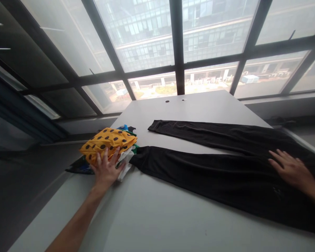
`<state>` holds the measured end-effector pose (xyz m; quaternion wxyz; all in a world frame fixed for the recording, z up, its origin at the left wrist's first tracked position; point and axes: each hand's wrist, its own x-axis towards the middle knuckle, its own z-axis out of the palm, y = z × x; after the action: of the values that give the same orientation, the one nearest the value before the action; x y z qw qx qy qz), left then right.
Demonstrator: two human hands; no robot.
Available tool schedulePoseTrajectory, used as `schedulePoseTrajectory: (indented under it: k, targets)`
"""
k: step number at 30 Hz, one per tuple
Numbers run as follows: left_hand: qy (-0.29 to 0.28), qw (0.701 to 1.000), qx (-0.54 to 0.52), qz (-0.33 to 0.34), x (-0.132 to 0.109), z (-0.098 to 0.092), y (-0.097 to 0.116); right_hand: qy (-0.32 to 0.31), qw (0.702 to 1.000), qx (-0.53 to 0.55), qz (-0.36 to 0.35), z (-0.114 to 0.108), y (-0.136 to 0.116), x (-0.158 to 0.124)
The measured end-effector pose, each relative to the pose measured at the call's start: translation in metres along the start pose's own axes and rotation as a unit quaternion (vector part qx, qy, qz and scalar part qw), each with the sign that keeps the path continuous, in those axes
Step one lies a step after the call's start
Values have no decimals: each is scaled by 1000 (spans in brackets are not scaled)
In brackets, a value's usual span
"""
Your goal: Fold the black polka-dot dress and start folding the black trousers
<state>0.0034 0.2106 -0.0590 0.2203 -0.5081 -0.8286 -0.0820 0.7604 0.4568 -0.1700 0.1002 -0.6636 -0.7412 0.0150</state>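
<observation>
Black trousers lie spread across the white table, legs pointing left and slightly apart, the waist end toward the right edge of the view. My right hand rests flat on the upper part of the trousers, fingers stretched out. At the table's left side sits a pile of folded cloth, topped by a yellow cloth with black dots. My left hand lies against the near side of that pile with its fingers spread. White cloth and bits of green and blue fabric show beneath the yellow one.
The white table reaches toward a large window with dark frames. Two small round marks or holes are near its far edge. A dark blue curtain hangs at the left. The pile reaches the table's left edge.
</observation>
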Motion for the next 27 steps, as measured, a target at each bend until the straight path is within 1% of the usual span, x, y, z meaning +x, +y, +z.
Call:
schedulePoseTrajectory:
  k: [2, 4, 6, 9, 11, 13, 15, 16, 17, 18, 19, 20, 21, 22, 23, 24, 26, 27]
  targets:
    - [-21, 1000, 1, 0, 0, 13, -10, 5, 1000, 1, -4, 2, 3, 1]
    - [-23, 1000, 1, -7, 10, 26, -16, 8, 1000, 2, -4, 3, 5, 1]
    - [-22, 1000, -1, -16, 30, 37, -20, 4, 1000, 3, 0, 3, 6, 2]
    - [-35, 999, -3, -36, 68, 49, -26, 3, 1000, 6, -1, 3, 6, 2]
    - [-50, 998, -10, -46, 91, 53, -32, 9, 1000, 9, -8, 3, 5, 1]
    - [-74, 996, -16, -48, 110, 53, -37, 12, 1000, 14, -10, 3, 5, 0]
    - [-103, 992, -12, -64, 123, 47, -36, 4, 1000, 22, -6, 1, 5, 1]
    - [-109, 991, -8, -73, 127, 43, -30, -4, 1000, 28, 0, -1, 5, 2]
    - [-102, 992, -6, -73, 130, 40, -21, -16, 999, 35, 12, -3, 6, 4]
    - [-82, 995, -9, -62, 132, 37, -7, -29, 998, 41, 28, -5, 6, 8]
    - [-57, 998, -19, -33, 133, 35, 11, -37, 997, 45, 45, -8, 6, 12]
    - [-34, 999, -36, 12, 133, 36, 32, -37, 996, 48, 59, -10, 6, 18]
    - [-28, 996, -54, 59, 134, 39, 56, -29, 996, 48, 67, -13, 5, 24]
    - [-46, 989, -77, 113, 135, 44, 81, -12, 997, 46, 68, -15, 4, 31]
    - [-77, 978, -104, 161, 137, 51, 105, 7, 997, 44, 63, -16, 2, 38]
    - [-105, 968, -127, 190, 139, 60, 126, 24, 997, 41, 57, -16, 0, 45]
    - [-143, 955, -151, 212, 147, 79, 160, 43, 997, 33, 55, -16, -3, 56]
    - [-159, 951, -160, 210, 150, 87, 170, 45, 997, 27, 62, -16, -4, 61]
